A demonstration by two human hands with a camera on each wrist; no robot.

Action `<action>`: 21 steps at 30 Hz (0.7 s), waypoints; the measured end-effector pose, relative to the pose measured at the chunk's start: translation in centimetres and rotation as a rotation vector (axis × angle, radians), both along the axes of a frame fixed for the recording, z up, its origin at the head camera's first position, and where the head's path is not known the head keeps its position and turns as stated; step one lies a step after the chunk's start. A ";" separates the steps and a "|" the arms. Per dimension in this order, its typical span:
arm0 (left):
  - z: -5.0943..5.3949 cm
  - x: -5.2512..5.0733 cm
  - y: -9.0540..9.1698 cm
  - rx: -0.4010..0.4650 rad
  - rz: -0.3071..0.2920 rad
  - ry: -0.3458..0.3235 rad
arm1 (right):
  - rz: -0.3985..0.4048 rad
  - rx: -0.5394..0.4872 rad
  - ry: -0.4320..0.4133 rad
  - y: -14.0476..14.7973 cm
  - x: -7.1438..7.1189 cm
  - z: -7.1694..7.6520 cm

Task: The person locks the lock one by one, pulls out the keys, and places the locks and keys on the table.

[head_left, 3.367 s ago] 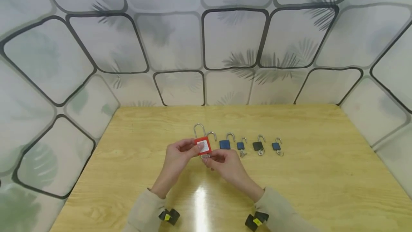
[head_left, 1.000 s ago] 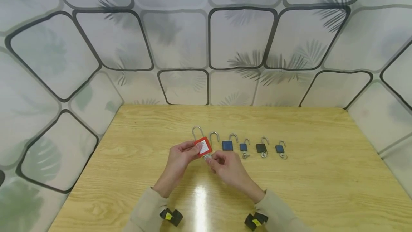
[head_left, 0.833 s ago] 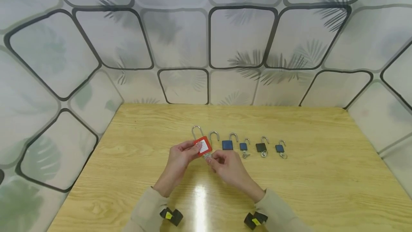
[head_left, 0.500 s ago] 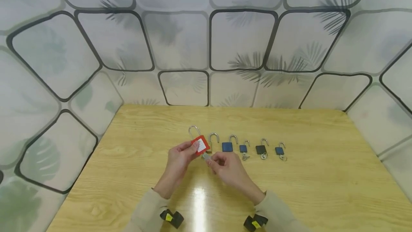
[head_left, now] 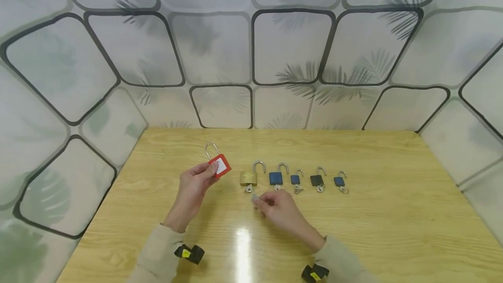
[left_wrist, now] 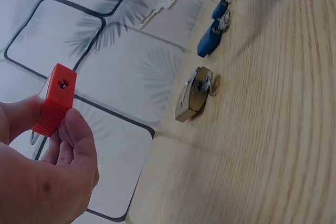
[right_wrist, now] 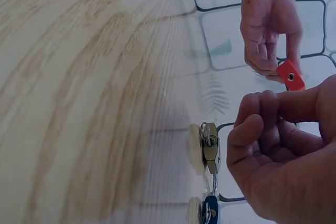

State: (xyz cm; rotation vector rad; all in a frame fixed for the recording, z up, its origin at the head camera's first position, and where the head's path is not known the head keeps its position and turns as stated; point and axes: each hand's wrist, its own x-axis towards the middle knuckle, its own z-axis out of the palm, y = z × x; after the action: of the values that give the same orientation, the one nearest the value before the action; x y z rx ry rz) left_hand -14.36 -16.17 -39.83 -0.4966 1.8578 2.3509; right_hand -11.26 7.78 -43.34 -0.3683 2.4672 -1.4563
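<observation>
My left hand point(head_left: 193, 187) grips a red padlock point(head_left: 226, 165) with a white label, raised above the table, its steel shackle pointing away. In the left wrist view the bare keyhole in the padlock's red underside point(left_wrist: 63, 84) shows. Apart from it, my right hand point(head_left: 282, 211) pinches a silver key point(left_wrist: 157, 11) between thumb and finger; the curled fingers hide the key in the right wrist view. Just beyond that hand lies a brass padlock point(head_left: 248, 178) with its shackle open and a key point(head_left: 248, 189) at its base.
On the wooden table point(head_left: 377, 226), a row continues rightward: a blue padlock point(head_left: 276, 178), a small blue padlock point(head_left: 295, 180), a black padlock point(head_left: 316, 181) and another small blue padlock point(head_left: 339, 181), all with open shackles and keys. A patterned cloth wall point(head_left: 220, 108) stands behind.
The key has come out of the red padlock and stays in my right hand. My left hand has moved left with the padlock, bringing the brass padlock into full view.
</observation>
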 end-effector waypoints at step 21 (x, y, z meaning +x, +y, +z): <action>-0.2 0.9 -3.7 -0.125 -0.017 -0.076 | 0.119 0.179 0.050 -6.1 -2.1 -0.4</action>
State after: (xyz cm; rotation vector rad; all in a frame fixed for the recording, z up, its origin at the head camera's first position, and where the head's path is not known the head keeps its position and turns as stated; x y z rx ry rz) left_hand -13.46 -19.91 -40.00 -0.5722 1.9747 2.1824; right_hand -13.37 1.67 -43.77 -0.5108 2.5424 -1.1831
